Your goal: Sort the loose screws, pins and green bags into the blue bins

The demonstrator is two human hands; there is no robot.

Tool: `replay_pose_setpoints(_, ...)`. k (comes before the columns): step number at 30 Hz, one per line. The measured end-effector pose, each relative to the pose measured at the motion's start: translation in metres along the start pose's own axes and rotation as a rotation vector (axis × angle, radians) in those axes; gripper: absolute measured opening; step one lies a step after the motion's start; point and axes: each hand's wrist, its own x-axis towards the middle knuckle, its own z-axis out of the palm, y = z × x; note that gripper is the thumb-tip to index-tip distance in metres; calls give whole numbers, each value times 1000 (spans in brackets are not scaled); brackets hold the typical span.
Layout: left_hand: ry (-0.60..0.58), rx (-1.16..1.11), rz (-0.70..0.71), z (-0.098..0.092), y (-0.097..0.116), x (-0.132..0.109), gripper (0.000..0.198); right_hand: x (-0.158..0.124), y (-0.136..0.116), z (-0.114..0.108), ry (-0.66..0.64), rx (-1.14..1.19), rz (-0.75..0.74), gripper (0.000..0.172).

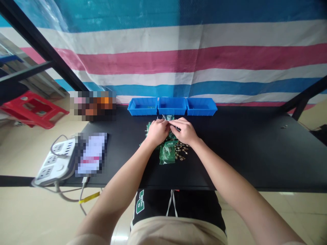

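Observation:
My left hand (157, 132) and my right hand (185, 131) meet over the middle of the black table (255, 149), fingers curled together. Both pinch at a small green packet (169, 118) with thin metal bits sticking out of it. Under and in front of my hands lies a pile of green plastic packets (167, 152), and several small brass-coloured parts (182, 151) are scattered just right of it. What exactly sits between my fingertips is too small to make out.
Three blue bins (172, 106) stand in a row at the table's far edge. A white power strip (57, 162) and a blurred flat object (91, 153) lie at the left end. A red plastic stool (33, 109) stands on the floor left. A striped tarp hangs behind.

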Motion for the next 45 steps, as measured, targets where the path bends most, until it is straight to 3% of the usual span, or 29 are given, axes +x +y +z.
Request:
replay_pose_setpoints(5, 81, -70, -67, 3, -1, 0, 23, 1, 4, -1, 1, -90, 36, 33)
replay_pose_setpoints(9, 155, -115, -87, 7, -4, 0, 27, 4, 6, -6, -41, -276, 170, 48)
replay_pose_setpoints(13, 168, -109, -48, 10, -4, 0, 27, 7, 11, -9, -131, -440, 328, 66)
replay_pose_setpoints(16, 149, -98, -38, 10, -3, 0, 23, 8, 17, -7, -168, -491, 389, 70)
replay_pose_setpoints(25, 115, -65, -95, 9, -2, -1, 22, 8, 21, -5, -253, -506, 405, 70)
replay_pose_setpoints(37, 83, -61, -91, 6, -1, -1, 23, 7, 20, -5, -178, -453, 395, 64)
replay_pose_setpoints(42, 70, -35, -46, 8, -4, -1, 23, 5, 19, -6, -64, -370, 275, 49)
replay_pose_setpoints(45, 50, -22, -8, 11, -7, 0, 25, 4, 16, -8, -137, -319, 202, 38)
